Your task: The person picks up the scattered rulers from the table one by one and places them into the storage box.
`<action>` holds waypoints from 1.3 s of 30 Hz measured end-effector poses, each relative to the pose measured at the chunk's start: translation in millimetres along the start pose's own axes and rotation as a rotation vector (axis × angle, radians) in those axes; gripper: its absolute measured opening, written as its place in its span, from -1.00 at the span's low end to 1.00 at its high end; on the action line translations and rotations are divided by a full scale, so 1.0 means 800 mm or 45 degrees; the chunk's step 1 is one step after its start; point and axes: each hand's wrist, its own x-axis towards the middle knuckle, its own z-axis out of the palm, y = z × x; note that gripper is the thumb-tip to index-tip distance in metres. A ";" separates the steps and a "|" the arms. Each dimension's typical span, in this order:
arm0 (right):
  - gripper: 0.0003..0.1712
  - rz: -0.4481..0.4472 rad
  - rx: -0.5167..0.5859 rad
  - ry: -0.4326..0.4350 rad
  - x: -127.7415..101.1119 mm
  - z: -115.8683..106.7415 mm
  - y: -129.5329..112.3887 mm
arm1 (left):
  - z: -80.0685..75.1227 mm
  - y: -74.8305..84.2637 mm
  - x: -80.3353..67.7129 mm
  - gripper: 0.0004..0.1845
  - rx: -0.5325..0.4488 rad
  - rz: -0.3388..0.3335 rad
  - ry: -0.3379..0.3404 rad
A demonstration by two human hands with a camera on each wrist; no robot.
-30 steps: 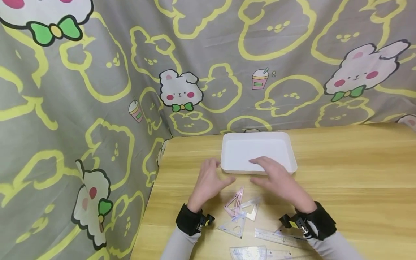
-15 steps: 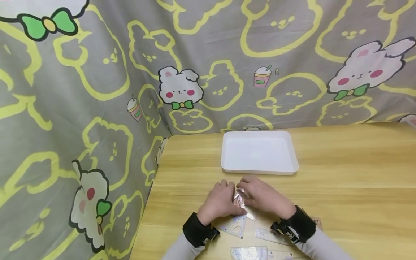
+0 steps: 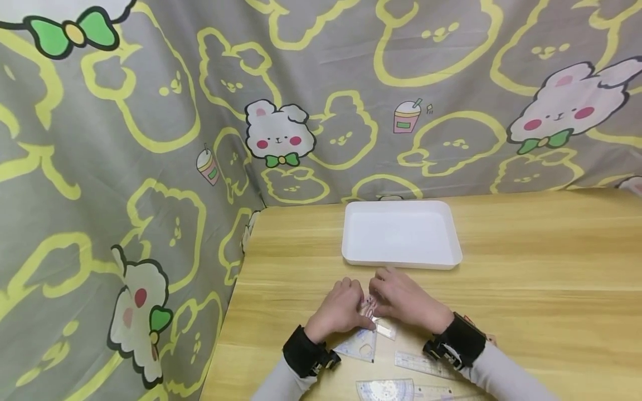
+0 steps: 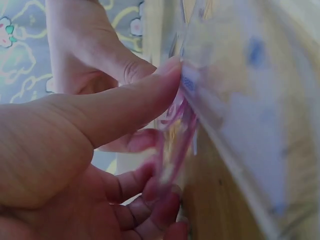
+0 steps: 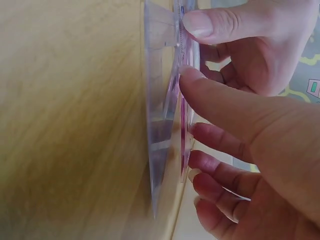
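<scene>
— Pink-tinted clear plastic: that is the small set square both hands have hold of, close to the near edge of the wooden table, toward its left half.

— How are the fingers set on it?

— The left hand pinches it, thumb on top and curled fingers beneath, as the left wrist view shows. The right hand does the same from the other side: thumb pressed on the upper face, fingers tucked under the edge. The hands meet over it, fingertips almost touching.

— What lies under it?

— A clear set square, flat on the wood, just beside and partly beneath the pink one. In the right wrist view the pink piece stands slightly off the clear one, their edges near each other.

— Anything else at the near edge?

— A clear ruler by the right wrist, and a protractor at the very edge, cut off by the frame.

— And farther back?

— A white tray sits toward the far edge, well apart from the hands, with a strip of bare wood between. The right half of the table is open wood. A grey cartoon cloth hangs along the far and left edges.
</scene>
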 end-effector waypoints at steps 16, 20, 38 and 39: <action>-0.73 0.143 0.427 -0.078 0.009 -0.004 0.019 | -0.012 -0.012 0.016 -0.84 -0.389 0.094 0.152; -0.79 0.163 0.473 -0.056 0.021 -0.014 0.019 | -0.026 -0.017 0.020 -0.84 -0.495 0.092 0.224; -0.85 0.186 0.411 0.107 0.050 -0.054 0.039 | -0.040 -0.026 0.041 -0.80 -0.833 0.085 0.410; -0.86 0.198 0.413 0.123 0.051 -0.057 0.040 | -0.041 -0.027 0.044 -0.80 -0.860 0.082 0.406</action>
